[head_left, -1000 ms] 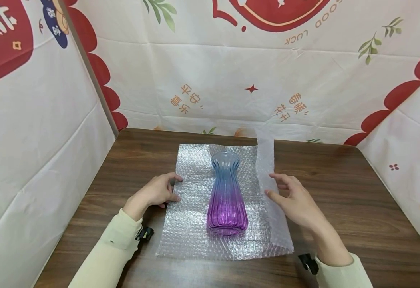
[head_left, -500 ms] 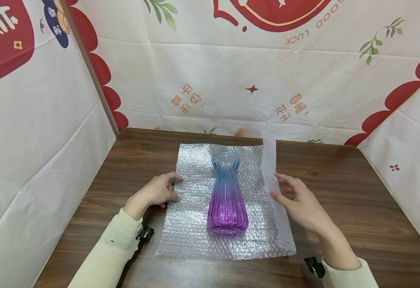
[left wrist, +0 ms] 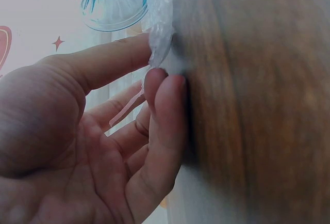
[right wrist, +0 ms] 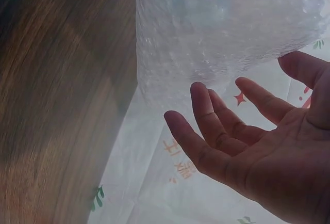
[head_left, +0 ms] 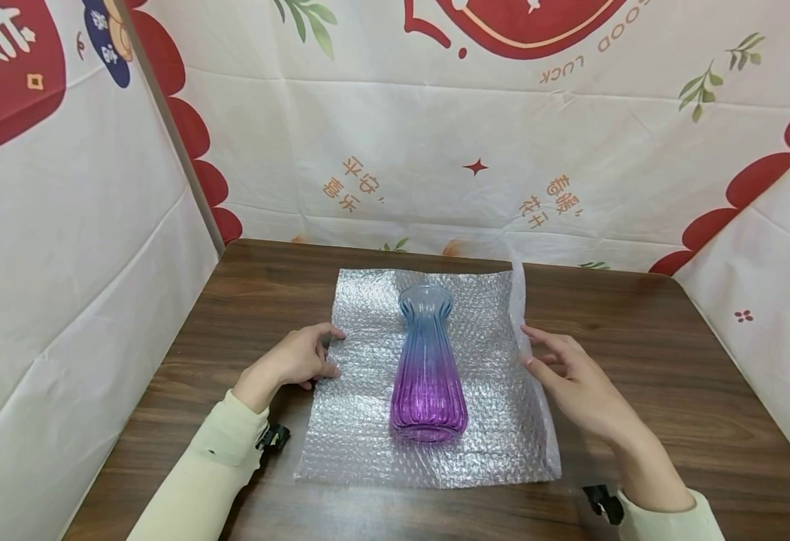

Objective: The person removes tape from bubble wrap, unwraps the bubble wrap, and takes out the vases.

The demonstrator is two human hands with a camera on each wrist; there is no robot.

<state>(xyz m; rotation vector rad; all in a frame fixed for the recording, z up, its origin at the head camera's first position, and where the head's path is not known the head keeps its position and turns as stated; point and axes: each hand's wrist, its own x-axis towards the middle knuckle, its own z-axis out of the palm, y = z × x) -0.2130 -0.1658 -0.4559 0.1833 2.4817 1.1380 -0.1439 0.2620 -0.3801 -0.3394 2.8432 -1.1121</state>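
A ribbed glass vase (head_left: 428, 368), blue at the mouth and purple at the base, lies on a sheet of bubble wrap (head_left: 357, 428). My left hand (head_left: 291, 357) is at the sheet's left edge, its thumb and index finger touching it; in the left wrist view the wrap's edge (left wrist: 163, 22) meets a fingertip, and the other fingers bend beside the table. On the other side, my right hand (head_left: 573, 383) touches the raised right edge of the wrap with spread fingers. The right wrist view shows those fingers (right wrist: 206, 115) loosely bent beside the wrap (right wrist: 206, 43).
Under everything is a dark wood-grain table (head_left: 672, 376). A printed white cloth (head_left: 401, 128) hangs behind its far edge, with more cloth at the left and right sides. Black straps (head_left: 273, 437) are on both wrists.
My right hand has moved right, and the folded-over right strip of bubble wrap has swung outward until it stands nearly upright. The left hand and the vase have stayed in place.
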